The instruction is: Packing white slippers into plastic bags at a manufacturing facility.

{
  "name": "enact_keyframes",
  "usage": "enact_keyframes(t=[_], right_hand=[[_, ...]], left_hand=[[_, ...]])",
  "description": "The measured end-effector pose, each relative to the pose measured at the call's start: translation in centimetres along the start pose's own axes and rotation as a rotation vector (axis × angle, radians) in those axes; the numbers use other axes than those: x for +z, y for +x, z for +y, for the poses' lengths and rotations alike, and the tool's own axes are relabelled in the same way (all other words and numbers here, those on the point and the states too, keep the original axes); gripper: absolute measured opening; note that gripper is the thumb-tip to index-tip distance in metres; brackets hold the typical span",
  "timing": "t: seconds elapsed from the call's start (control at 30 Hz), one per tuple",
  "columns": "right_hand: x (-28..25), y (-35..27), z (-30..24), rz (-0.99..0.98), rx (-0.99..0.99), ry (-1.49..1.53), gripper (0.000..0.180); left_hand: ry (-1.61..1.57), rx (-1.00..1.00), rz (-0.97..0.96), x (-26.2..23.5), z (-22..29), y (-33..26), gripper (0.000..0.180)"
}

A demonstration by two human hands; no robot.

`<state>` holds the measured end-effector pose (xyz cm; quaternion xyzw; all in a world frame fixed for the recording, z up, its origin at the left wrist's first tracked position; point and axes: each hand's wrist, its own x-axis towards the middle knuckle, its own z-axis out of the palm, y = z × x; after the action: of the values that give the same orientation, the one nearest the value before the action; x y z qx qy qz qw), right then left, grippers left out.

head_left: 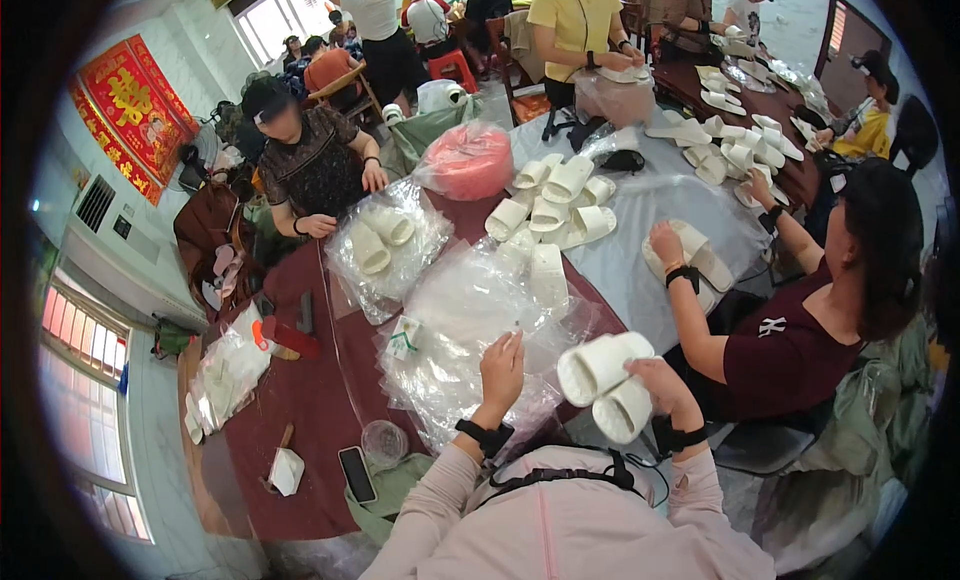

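- Cream-white and airborne: the pair of slippers (597, 370) was up by the near edge of the dark red surface (300, 410), toward its right end.
- And the right hand (657, 382) had it, thumb and fingers pinching the pair by one end!
- Across to the left hand (502, 366), over the clear plastic bags (460, 300) at that same near edge, fingers outstretched and close together; whether they pinched any film, I couldn't tell.
- Easy handling, by my judgement: light, slightly springy, hardly fragile.
- Best hold? Sole edges or broad strap, both nipped together, as smooth soles might slide apart.
- The bags looked thin, floppy and slippery; a single lip was the likely grip.
- Heaped slippers (567, 180) lay beyond, along the surface's right edge.
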<state>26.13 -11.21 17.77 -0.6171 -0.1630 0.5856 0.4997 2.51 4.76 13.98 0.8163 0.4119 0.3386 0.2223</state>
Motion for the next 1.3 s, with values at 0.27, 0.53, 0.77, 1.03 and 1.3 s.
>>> enact_keyframes(t=[0.27, 0.53, 0.77, 1.03, 1.3], right_hand=[[3.7, 2.2, 2.3, 0.064, -0.164, -0.165, 0.039], [8.0, 4.0, 1.7, -0.250, 0.065, 0.162, 0.046], [10.5, 4.1, 0.6, -0.534, 0.100, 0.384, 0.058], [12.0, 3.6, 1.0, -0.610, 0.142, 0.258, 0.065], [13.2, 3.4, 0.5, -0.599, 0.124, 0.317, 0.062]], left_hand=[[0.145, 0.214, -0.185, 1.6, 2.0, -2.6, 0.038], [0.273, 0.164, -0.178, 0.3, 3.0, -2.7, 0.045], [0.236, 0.200, -0.185, -0.7, 3.2, -2.1, 0.046], [0.164, 0.156, -0.096, -2.6, 1.8, -1.1, 0.041], [0.228, 0.379, -0.223, -3.5, 1.8, -2.2, 0.043]])
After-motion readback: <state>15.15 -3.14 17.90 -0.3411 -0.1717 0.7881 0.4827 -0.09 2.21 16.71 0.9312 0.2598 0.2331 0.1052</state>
